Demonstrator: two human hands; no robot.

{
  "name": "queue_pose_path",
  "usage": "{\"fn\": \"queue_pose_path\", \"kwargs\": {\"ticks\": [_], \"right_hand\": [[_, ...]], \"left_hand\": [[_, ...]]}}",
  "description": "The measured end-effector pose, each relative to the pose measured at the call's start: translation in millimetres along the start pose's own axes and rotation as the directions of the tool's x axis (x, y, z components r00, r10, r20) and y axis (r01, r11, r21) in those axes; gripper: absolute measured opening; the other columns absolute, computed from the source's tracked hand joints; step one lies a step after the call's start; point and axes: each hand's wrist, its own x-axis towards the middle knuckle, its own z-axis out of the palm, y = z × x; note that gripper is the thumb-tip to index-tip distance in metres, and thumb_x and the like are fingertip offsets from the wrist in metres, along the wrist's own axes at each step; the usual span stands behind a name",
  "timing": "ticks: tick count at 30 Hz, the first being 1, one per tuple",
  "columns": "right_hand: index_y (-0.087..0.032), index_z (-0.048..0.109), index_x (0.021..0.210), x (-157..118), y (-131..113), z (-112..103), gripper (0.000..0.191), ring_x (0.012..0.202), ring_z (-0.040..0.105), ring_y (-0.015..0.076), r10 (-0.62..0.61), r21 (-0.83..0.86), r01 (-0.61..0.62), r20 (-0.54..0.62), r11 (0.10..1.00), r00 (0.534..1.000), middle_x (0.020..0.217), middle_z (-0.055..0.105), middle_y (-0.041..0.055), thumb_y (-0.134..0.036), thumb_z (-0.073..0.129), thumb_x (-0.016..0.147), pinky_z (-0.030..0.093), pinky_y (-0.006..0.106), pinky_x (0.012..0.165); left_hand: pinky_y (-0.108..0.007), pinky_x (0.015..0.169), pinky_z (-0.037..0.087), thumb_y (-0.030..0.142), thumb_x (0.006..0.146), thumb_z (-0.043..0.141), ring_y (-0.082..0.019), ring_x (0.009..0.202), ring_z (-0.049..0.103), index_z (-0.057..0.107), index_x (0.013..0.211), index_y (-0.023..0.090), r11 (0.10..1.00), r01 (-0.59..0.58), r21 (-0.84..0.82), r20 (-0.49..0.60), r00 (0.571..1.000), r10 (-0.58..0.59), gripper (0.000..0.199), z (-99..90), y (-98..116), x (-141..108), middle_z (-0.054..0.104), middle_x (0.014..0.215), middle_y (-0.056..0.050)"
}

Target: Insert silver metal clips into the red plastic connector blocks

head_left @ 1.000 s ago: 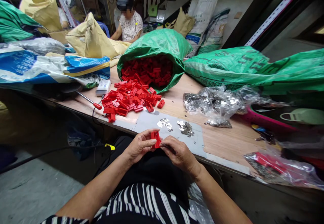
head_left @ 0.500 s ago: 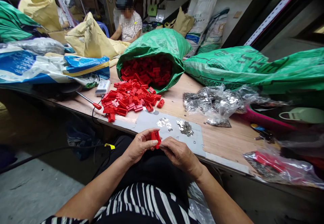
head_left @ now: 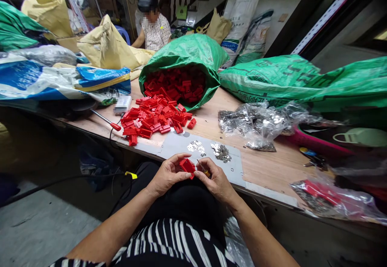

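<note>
Table (head_left: pixel 269 174) spans the frame, left edge to lower right. Green sack (head_left: pixel 184 47) at upper centre, mouth toward you, red parts inside; second green sack (head_left: pixel 272 75) at right; blue-and-white sack (head_left: pixel 54 81) at left. Loose red pile (head_left: pixel 154 116) left of centre, in front of the sack mouth. Clear bags (head_left: pixel 260 122) of metal bits right of centre. Grey mat (head_left: pixel 172 143) along the near edge, mid-frame. Your hands at lower centre: left hand (head_left: pixel 165 175) gripping one red piece (head_left: pixel 186 165) between thumb and fingers; right hand (head_left: pixel 216 180) curled around a small yellow-handled tool (head_left: pixel 207 173), its thumb against the red piece. Shaft points up and left; cannot tell whether its tip touches anything. Smallest: two heaps of metal bits on the mat, a bright one (head_left: pixel 196 147) and a darker one (head_left: pixel 223 153). Judgement on technique: brace the piece firmly with your left hand, keep both thumbs out of the tip's line, use light pressure, and work nearer the mat so a dropped bit lands there, not in your lap. Writing: dark print on the right green sack and lettering on the blue-and-white sack, neither legible to me; label on the white box (head_left: pixel 123 106), left of the pile, obscured. No brand readable.
</note>
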Motion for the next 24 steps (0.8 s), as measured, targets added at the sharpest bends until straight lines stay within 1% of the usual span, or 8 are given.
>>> {"fn": "queue_pose_path", "kwargs": {"ticks": [4, 6, 7, 9, 12, 14, 19, 24], "right_hand": [[-0.021, 0.048, 0.086, 4.6, 7.5, 5.1, 0.022, 0.068, 0.049, 0.0118, 0.064, 0.139, -0.067, 0.025, 0.988, 0.998, 0.075, 0.051, -0.0029, -0.038, 0.06, 0.084, 0.043, 0.023, 0.062], [-0.02, 0.049, 0.088, 7.9, 9.9, 5.2, 0.024, 0.07, 0.05, 0.0123, 0.072, 0.145, -0.076, 0.036, 0.986, 0.997, 0.078, 0.052, -0.0027, -0.039, 0.062, 0.082, 0.044, 0.024, 0.064], [-0.02, 0.05, 0.092, 9.4, 10.5, 4.4, 0.023, 0.073, 0.051, 0.013, 0.067, 0.117, -0.072, 0.04, 0.99, 0.997, 0.081, 0.053, -0.0019, -0.039, 0.061, 0.083, 0.044, 0.024, 0.066], [-0.02, 0.053, 0.101, 11.7, 10.9, 2.2, 0.02, 0.077, 0.053, 0.0147, 0.042, 0.023, -0.043, 0.042, 0.999, 0.998, 0.088, 0.057, 0.0007, -0.036, 0.054, 0.088, 0.045, 0.027, 0.071], [-0.021, 0.058, 0.107, 13.2, 11.1, -0.7, 0.021, 0.083, 0.055, 0.017, -0.024, -0.146, 0.026, 0.015, 0.989, 1.0, 0.092, 0.058, 0.0044, -0.028, 0.044, 0.093, 0.045, 0.031, 0.076], [-0.021, 0.061, 0.109, 13.5, 11.0, -0.8, 0.022, 0.083, 0.056, 0.0177, -0.041, -0.241, 0.043, 0.013, 0.97, 0.999, 0.089, 0.059, 0.0048, -0.024, 0.047, 0.092, 0.045, 0.031, 0.077], [-0.021, 0.062, 0.107, 17.3, 8.9, 3.6, 0.022, 0.079, 0.06, 0.0173, -0.015, -0.337, 0.029, 0.043, 0.941, 0.999, 0.087, 0.065, 0.0037, -0.022, 0.053, 0.088, 0.046, 0.03, 0.072], [-0.021, 0.066, 0.098, 23.9, 8.3, 4.8, 0.018, 0.081, 0.062, 0.0171, -0.021, -0.36, 0.047, 0.078, 0.932, 0.997, 0.09, 0.068, 0.0045, -0.02, 0.052, 0.087, 0.046, 0.029, 0.073]], "left_hand": [[-0.029, 0.083, 0.047, 0.019, 0.064, 0.079, -0.016, 0.086, 0.062, 0.064, 0.103, 0.02, 1.0, -0.019, 0.01, 0.014, 1.0, 0.018, 0.042, 4.2, 0.4, 0.2, 0.068, 0.095, -0.003], [-0.029, 0.082, 0.047, 0.02, 0.065, 0.079, -0.016, 0.086, 0.062, 0.064, 0.1, 0.021, 0.999, -0.037, 0.029, 0.012, 0.999, 0.037, 0.038, 4.4, 1.6, 1.3, 0.068, 0.095, -0.003], [-0.029, 0.083, 0.047, 0.021, 0.066, 0.078, -0.017, 0.087, 0.062, 0.063, 0.099, 0.021, 0.997, -0.052, 0.063, 0.002, 0.999, 0.052, 0.037, 3.6, 2.3, 2.4, 0.068, 0.096, -0.003], [-0.03, 0.083, 0.046, 0.023, 0.068, 0.076, -0.018, 0.086, 0.062, 0.064, 0.099, 0.021, 0.974, -0.092, 0.209, -0.036, 0.994, 0.102, 0.033, -0.7, 3.4, 5.7, 0.068, 0.096, -0.004], [-0.028, 0.082, 0.045, 0.02, 0.069, 0.073, -0.017, 0.082, 0.062, 0.066, 0.099, 0.021, 0.868, -0.132, 0.479, -0.095, 0.975, 0.201, 0.031, -11.3, 2.6, 13.1, 0.068, 0.089, -0.002], [-0.028, 0.082, 0.045, 0.018, 0.069, 0.071, -0.018, 0.081, 0.062, 0.067, 0.1, 0.023, 0.802, -0.137, 0.581, -0.106, 0.965, 0.242, 0.032, -18.4, 0.2, 18.6, 0.068, 0.088, -0.001], [-0.031, 0.089, 0.044, 0.017, 0.067, 0.071, -0.02, 0.091, 0.062, 0.068, 0.106, 0.026, 0.744, -0.152, 0.651, -0.078, 0.961, 0.265, 0.04, -25.9, -5.6, 27.1, 0.069, 0.102, -0.003], [-0.031, 0.091, 0.043, 0.015, 0.067, 0.071, -0.021, 0.094, 0.063, 0.069, 0.108, 0.027, 0.739, -0.155, 0.655, -0.054, 0.967, 0.25, 0.042, -27.7, -5.9, 28.6, 0.07, 0.102, -0.003]]}}
